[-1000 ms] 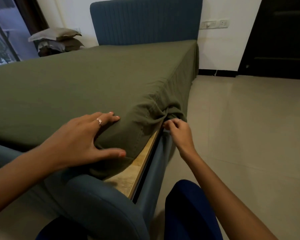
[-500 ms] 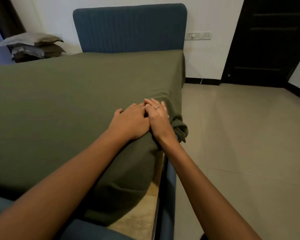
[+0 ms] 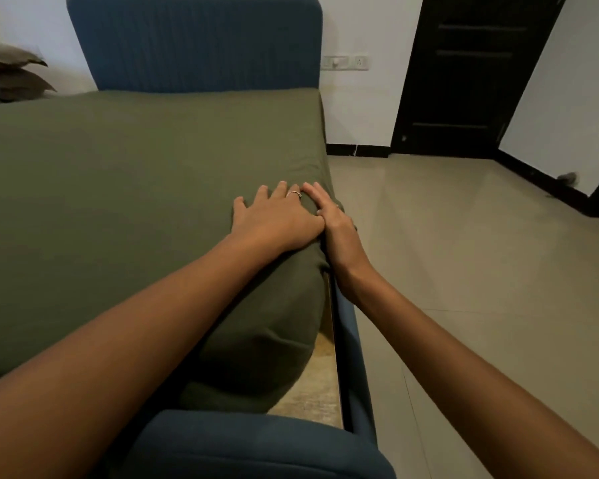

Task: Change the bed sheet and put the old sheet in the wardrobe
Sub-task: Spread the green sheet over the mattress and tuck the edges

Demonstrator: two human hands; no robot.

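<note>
An olive green sheet [image 3: 135, 188] covers the mattress on a blue bed frame [image 3: 256, 447]. My left hand [image 3: 277, 219] lies flat on the sheet near the mattress's right edge, fingers straight and spread, a ring on one finger. My right hand [image 3: 336, 226] rests beside it on the same edge, fingers extended over the side of the mattress, touching my left hand. At the near right corner the sheet bunches around the mattress, and a strip of the wooden base [image 3: 320, 385] shows below it.
A blue headboard [image 3: 194, 43] stands against the white wall. Stacked pillows [image 3: 11, 77] sit at the far left. A dark door [image 3: 464, 74] is at the back right. Tiled floor [image 3: 464, 271] stretches to the right of the bed.
Both hands left the near corner and came together on top of the mattress's right edge, then slid farther along it toward the headboard. My view moved forward.
</note>
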